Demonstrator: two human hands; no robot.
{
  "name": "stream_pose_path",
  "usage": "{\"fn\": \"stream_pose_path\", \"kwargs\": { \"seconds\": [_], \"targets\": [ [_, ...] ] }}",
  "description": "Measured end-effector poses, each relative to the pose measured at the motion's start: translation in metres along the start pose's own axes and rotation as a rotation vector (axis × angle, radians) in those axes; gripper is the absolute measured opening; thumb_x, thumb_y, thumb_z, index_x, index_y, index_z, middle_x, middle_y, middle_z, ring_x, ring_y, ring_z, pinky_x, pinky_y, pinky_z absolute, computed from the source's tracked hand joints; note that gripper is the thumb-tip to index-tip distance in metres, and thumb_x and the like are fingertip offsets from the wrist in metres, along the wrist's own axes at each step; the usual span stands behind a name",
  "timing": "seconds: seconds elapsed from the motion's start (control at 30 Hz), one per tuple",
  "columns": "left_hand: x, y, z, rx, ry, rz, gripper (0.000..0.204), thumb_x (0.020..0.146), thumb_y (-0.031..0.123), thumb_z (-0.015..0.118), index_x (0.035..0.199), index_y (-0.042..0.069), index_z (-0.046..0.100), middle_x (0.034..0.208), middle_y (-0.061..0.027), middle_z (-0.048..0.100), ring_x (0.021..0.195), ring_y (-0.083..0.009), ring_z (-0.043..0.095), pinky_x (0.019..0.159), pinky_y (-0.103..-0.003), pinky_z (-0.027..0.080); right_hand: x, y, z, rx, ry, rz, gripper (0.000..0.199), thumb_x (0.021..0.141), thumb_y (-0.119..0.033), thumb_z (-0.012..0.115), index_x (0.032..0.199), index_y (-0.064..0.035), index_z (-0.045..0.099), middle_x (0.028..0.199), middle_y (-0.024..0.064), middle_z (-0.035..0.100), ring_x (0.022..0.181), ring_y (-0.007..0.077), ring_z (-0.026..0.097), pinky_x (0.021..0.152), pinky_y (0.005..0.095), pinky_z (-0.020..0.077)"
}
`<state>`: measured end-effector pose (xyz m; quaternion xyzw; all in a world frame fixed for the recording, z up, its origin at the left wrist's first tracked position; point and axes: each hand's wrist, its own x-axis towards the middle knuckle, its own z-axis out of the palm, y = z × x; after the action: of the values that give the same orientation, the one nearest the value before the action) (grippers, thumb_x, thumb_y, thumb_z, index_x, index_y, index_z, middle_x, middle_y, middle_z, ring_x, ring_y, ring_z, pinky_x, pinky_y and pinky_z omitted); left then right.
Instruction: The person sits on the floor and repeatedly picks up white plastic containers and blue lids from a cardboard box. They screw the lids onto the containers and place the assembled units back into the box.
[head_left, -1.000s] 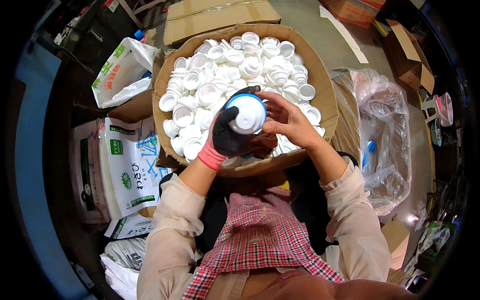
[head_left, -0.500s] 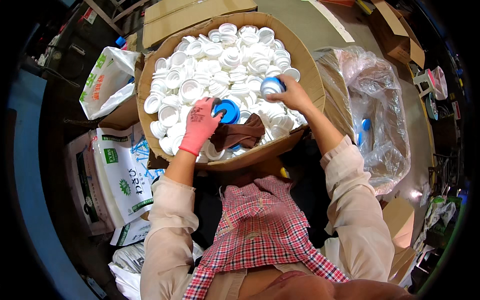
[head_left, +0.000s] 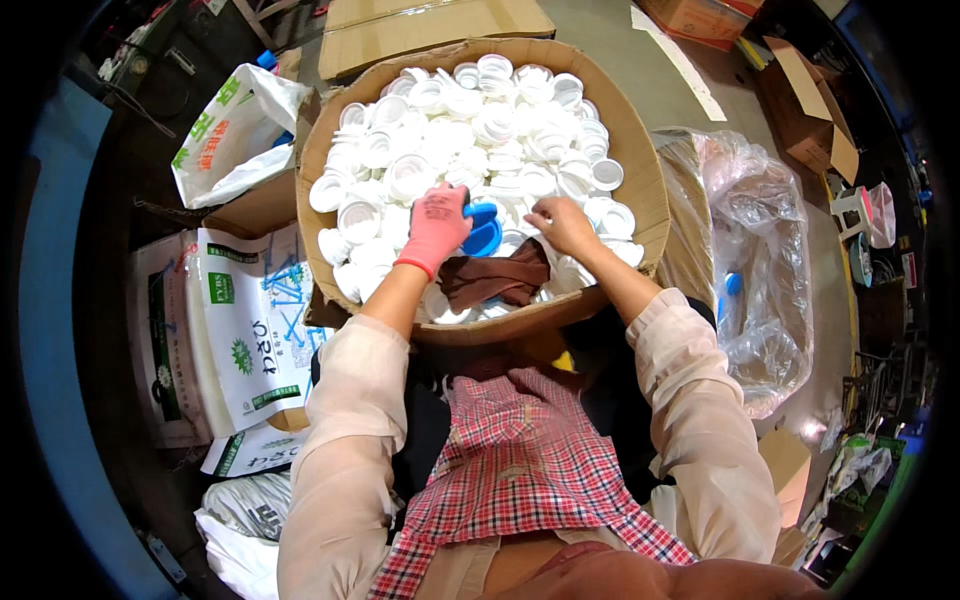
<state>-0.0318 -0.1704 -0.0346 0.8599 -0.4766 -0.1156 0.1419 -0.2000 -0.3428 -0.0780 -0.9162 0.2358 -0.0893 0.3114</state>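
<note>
My left hand (head_left: 440, 222), in a pink glove with dark fingertips, is closed on the edge of a blue cap (head_left: 484, 238) over the pile. A second blue edge shows just above that cap. To its right, my bare right hand (head_left: 562, 226) has its fingers pinched together low over the white lids; whatever they may hold is too small to make out. White plastic caps (head_left: 495, 124) fill a large cardboard box (head_left: 632, 135). A crumpled brown cloth (head_left: 495, 278) lies on the caps at the near side, just below the blue cap.
Right of the box stands a carton lined with clear plastic (head_left: 765, 330), with blue pieces inside. A white plastic bag (head_left: 235, 135) sits at the left, above printed white sacks (head_left: 250, 330). A flat carton (head_left: 430, 35) lies behind, and an open carton (head_left: 805, 120) stands far right.
My right hand has moved down and left toward the blue cap; the blue-and-white cap it held is no longer seen in it. The blue cap at my left hand is now tilted.
</note>
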Motion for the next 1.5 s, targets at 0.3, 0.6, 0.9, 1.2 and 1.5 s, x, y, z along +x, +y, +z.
{"fn": "stream_pose_path", "kwargs": {
  "seconds": [0.3,0.6,0.9,1.2,1.5],
  "targets": [
    [-0.035,-0.026,-0.045,-2.341,-0.434,-0.194,0.060,0.086,0.008,0.053,0.142,0.007,0.034,0.132,-0.0298,0.046,0.122,-0.0531,0.049,0.097,-0.066,0.046,0.018,-0.047,-0.018,0.345,0.314,-0.140,0.018,0.069,-0.011,0.071,0.074,-0.0033,0.057,0.121,0.0221,0.059,0.108,0.0366,0.059,0.090,0.0437,0.0458],
    [-0.056,0.009,-0.079,-2.475,-0.513,0.157,0.069,0.097,0.057,0.044,0.145,0.008,0.036,0.137,-0.0265,0.047,0.121,-0.0530,0.050,0.083,-0.057,0.054,-0.015,-0.103,-0.078,1.493,-0.237,-0.065,0.046,0.077,-0.010,0.078,0.114,-0.0109,0.051,0.130,0.0101,0.053,0.109,0.0201,0.059,0.084,0.0307,0.0544],
    [-0.060,0.010,-0.082,-1.918,-0.083,-0.002,0.069,0.098,0.060,0.039,0.134,0.001,0.044,0.125,-0.0197,0.058,0.110,-0.0308,0.063,0.088,-0.045,0.055,-0.033,-0.094,-0.106,0.801,-0.134,-0.403,0.052,0.069,-0.016,0.086,0.115,-0.0127,0.062,0.142,0.0075,0.046,0.123,0.0238,0.050,0.103,0.0402,0.0414],
    [-0.051,0.021,-0.086,-1.605,-0.206,-0.172,0.086,0.092,0.075,0.029,0.135,0.003,0.048,0.117,-0.0123,0.062,0.099,-0.0208,0.064,0.079,-0.035,0.055,-0.046,-0.113,-0.094,-0.159,-0.020,-0.838,0.048,0.069,-0.003,0.072,0.116,-0.0064,0.064,0.134,0.0029,0.053,0.110,0.0285,0.053,0.089,0.0378,0.0511],
    [-0.042,0.052,-0.051,-2.383,-0.255,0.182,0.064,0.100,0.057,0.036,0.149,0.016,0.032,0.140,-0.0206,0.047,0.127,-0.0405,0.049,0.106,-0.054,0.041,-0.047,-0.119,-0.095,0.252,-0.166,-0.717,0.061,0.070,-0.010,0.080,0.126,-0.0103,0.058,0.137,0.0068,0.049,0.119,0.0287,0.049,0.096,0.0386,0.0468]
  ]
}}
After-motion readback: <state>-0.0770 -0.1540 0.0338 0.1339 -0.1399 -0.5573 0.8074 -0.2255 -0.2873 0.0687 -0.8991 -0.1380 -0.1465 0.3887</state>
